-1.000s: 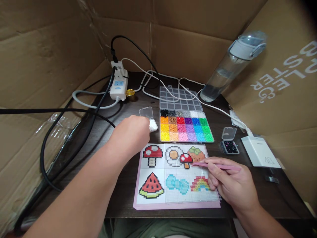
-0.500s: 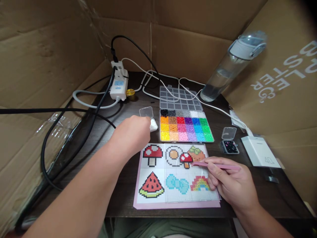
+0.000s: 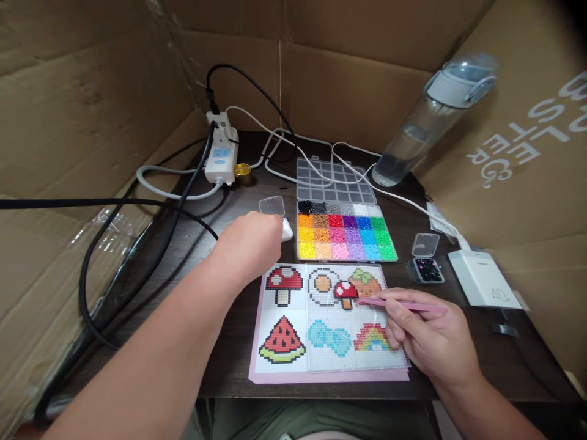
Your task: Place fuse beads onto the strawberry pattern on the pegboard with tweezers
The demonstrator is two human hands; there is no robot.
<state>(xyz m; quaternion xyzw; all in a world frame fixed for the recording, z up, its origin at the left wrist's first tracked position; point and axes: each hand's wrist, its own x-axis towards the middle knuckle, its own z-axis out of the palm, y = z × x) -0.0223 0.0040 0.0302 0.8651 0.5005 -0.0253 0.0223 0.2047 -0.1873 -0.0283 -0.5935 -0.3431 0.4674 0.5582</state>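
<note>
My left hand (image 3: 254, 239) is closed at a small clear box of white beads (image 3: 287, 230), with its fingertips hidden behind the back of the hand. Pink tweezers (image 3: 413, 305) are pinched in my right hand (image 3: 428, 333). Their tips are beside a small red, white and orange bead mushroom (image 3: 346, 294) on a clear pegboard (image 3: 330, 363). The pegboard overlies a pattern sheet (image 3: 279, 368) printed with a mushroom, a watermelon slice, a fried egg, a bow and a rainbow. Whether the tweezers grip a bead is too small to tell.
Behind the sheet lies an opened bead case (image 3: 347, 260) sorted by colour. A small box of dark beads (image 3: 425, 270) and a white power bank (image 3: 481, 281) are at right. A water bottle (image 3: 426, 122), power strip (image 3: 221, 156), gold cup (image 3: 243, 172) and cables stand behind, within cardboard walls (image 3: 343, 79).
The whole view has shifted very slightly. Both hands keep nearly the same places, the left at the white bead box and the right with the tweezers beside the bead mushroom.
</note>
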